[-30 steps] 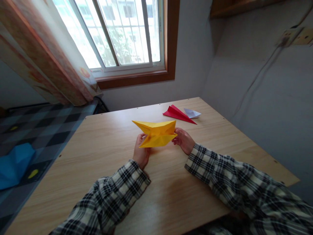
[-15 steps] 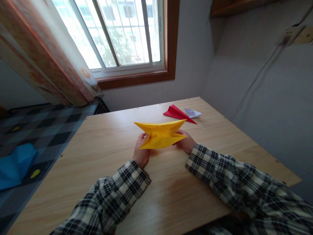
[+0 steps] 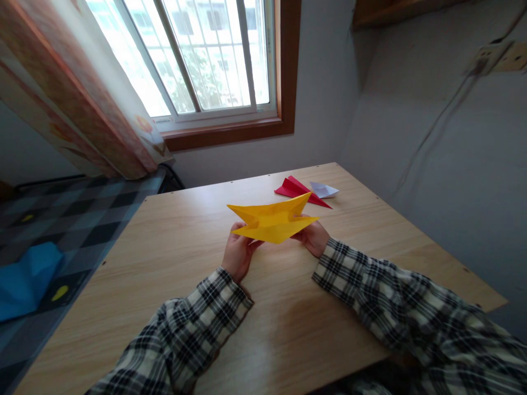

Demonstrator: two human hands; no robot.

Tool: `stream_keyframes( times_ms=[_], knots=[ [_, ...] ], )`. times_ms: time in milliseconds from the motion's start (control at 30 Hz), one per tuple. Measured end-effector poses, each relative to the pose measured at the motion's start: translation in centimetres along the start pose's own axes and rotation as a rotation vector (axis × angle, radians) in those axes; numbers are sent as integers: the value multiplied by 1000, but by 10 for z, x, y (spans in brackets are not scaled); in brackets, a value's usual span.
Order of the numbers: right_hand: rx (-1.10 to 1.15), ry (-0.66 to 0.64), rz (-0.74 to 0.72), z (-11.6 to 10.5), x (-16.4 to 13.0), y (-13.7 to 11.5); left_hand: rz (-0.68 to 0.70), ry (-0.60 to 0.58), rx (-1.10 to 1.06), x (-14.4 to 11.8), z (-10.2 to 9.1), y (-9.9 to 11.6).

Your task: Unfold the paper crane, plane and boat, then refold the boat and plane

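Yellow folded paper point(image 3: 272, 222) held up just above wooden table point(image 3: 173, 241), between both hands, roughly mid-table. Shape flat-ish, creased, pointed tips sticking out left and right, two points at upper right. Left hand point(image 3: 237, 253) at paper's left lower edge, fingers curled closed around it, thumb side under the sheet, pinching. Right hand point(image 3: 313, 237) at right lower edge, also closed on the paper, fingertips mostly hidden behind the sheet. Both wrists low, close to tabletop; contact with table not clear. Plaid sleeves point(image 3: 193, 329) on both arms.

Further back on table: red folded paper point(image 3: 297, 190), pointed, lying flat, just beyond yellow sheet's upper right tip. White folded paper point(image 3: 324, 190) touching or just beside the red one on its right, exact contact unclear. Both well apart from the hands.

Window point(image 3: 197, 55) behind table, patterned curtain point(image 3: 82, 99) at left. Blue cloth-like item point(image 3: 24, 277) on checkered surface point(image 3: 82, 214) left of table. Socket with cable point(image 3: 486, 57) on right wall.
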State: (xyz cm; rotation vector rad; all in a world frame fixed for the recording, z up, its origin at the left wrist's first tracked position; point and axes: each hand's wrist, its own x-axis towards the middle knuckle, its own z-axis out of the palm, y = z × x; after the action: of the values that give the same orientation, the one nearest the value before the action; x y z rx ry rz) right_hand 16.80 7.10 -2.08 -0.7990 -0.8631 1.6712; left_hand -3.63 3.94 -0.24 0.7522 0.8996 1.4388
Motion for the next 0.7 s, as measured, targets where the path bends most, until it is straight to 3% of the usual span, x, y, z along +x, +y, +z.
stream_keyframes(
  times_ms=[300,600,700],
  knots=[
    [28,19,-14,-3,1,2,-173,-110,98,1,-3,15],
    [-82,-33,-50,0,-7,3,-453,-254,152,7,-14,37],
    [-115,-14,-68,1,-7,5,-454,-303,168,5,-15,40]
  ],
)
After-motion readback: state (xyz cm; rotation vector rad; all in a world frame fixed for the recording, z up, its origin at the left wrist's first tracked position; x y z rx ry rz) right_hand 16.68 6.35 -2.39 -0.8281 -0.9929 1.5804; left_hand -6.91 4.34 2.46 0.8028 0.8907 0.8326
